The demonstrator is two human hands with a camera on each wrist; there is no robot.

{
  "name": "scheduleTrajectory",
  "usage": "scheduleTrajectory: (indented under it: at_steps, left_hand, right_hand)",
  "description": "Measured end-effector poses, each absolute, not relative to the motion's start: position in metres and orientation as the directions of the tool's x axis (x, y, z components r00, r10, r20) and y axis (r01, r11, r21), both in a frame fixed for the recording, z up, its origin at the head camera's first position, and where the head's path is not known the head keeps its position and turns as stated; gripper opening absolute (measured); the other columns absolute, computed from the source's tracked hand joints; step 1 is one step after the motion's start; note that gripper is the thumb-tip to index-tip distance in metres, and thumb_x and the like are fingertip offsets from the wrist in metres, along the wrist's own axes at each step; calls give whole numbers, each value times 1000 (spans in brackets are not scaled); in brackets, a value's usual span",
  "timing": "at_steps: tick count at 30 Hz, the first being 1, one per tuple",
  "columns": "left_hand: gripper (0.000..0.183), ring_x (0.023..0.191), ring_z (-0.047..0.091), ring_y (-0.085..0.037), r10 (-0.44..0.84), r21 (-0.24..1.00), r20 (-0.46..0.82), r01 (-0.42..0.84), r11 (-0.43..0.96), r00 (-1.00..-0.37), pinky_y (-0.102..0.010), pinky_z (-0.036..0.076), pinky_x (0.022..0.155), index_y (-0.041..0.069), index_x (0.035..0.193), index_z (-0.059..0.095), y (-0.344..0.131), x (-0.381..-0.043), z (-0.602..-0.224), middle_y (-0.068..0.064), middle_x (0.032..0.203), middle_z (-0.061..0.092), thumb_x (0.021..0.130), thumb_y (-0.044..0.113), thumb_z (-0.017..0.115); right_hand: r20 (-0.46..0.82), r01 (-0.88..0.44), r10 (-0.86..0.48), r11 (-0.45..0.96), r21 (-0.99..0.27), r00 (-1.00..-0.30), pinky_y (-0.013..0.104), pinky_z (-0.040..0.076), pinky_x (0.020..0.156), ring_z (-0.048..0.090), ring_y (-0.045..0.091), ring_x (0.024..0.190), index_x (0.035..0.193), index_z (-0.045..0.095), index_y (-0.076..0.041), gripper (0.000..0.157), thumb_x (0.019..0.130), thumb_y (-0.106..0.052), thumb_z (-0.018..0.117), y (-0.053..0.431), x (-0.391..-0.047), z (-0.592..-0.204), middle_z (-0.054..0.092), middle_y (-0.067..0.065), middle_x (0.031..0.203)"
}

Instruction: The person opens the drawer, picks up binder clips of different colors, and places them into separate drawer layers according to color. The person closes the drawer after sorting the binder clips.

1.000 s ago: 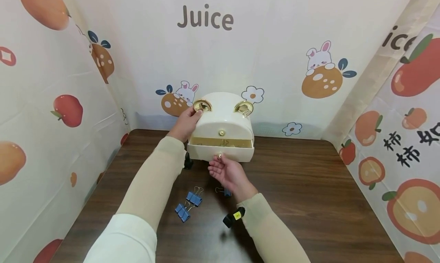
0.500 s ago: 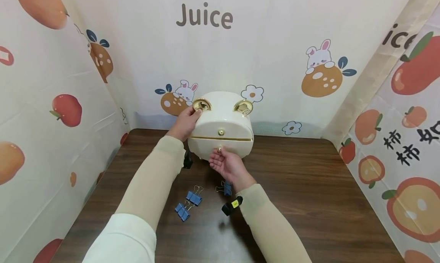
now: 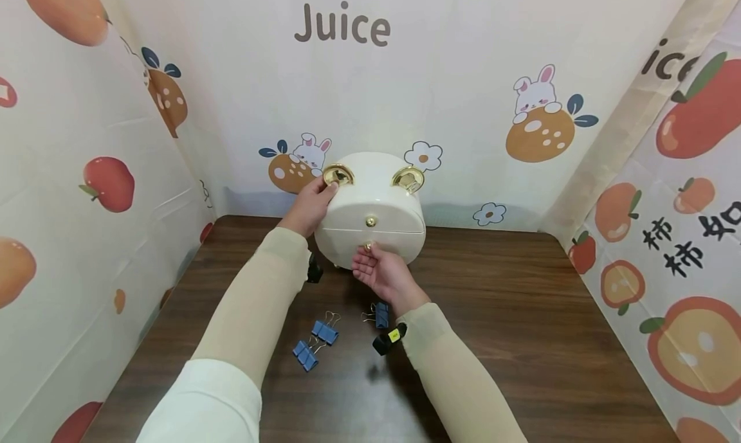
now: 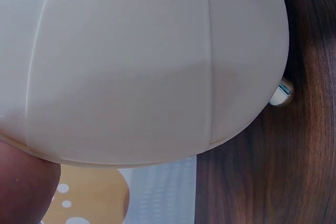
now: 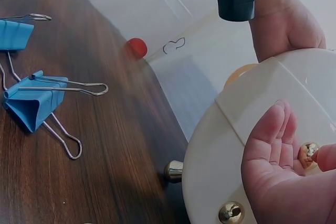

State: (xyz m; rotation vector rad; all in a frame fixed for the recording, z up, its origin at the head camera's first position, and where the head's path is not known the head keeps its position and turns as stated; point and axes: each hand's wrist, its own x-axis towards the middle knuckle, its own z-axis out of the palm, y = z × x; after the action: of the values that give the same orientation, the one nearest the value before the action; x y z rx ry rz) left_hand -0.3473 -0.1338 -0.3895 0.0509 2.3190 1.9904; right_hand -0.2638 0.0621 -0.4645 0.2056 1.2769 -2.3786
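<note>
Right hand [image 3: 386, 276] is pinching the lower round gold knob [image 3: 368, 246]; left hand [image 3: 309, 207] is gripping the glossy white rounded box [image 3: 375, 202]; loosening risks skidding.

white fruit-print cloth [image 3: 451, 76] on three sides | dark wood-grain tabletop [image 3: 521, 314]

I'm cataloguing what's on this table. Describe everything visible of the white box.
The white box stands near the back of the wooden table, glossy, rounded and seemingly plastic. Gold ear-like pieces top it. In front are a gold upper knob and lower knob, parted by a thin seam; the drawer is shut. A metallic foot shows underneath. The left hand holds its upper left side; the right hand pinches the lower knob.
</note>
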Motion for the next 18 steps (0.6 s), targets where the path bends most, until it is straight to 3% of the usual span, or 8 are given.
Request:
scheduleTrajectory:
  at_steps: [12,18]
  left_hand:
    - [50,130,49,-22,78,989,-36,-24,146,-996,-47,41,109,25,156,47,-134,-345,-388,-1,153,49,109,40,52]
    - [50,130,49,-22,81,987,-51,-38,153,-995,-47,41,109,27,156,47,-133,-347,-389,1,153,49,109,42,52]
  right_hand:
    - [-328,395,-223,-444,-804,-918,32,56,73,65,20,78,115,63,4,37,112,-28,45,66,-260,-466,66,7,85]
    - [-327,380,-198,-388,-840,-924,30,53,67,62,18,68,103,64,1,33,110,-28,51,72,-253,-461,64,6,78]
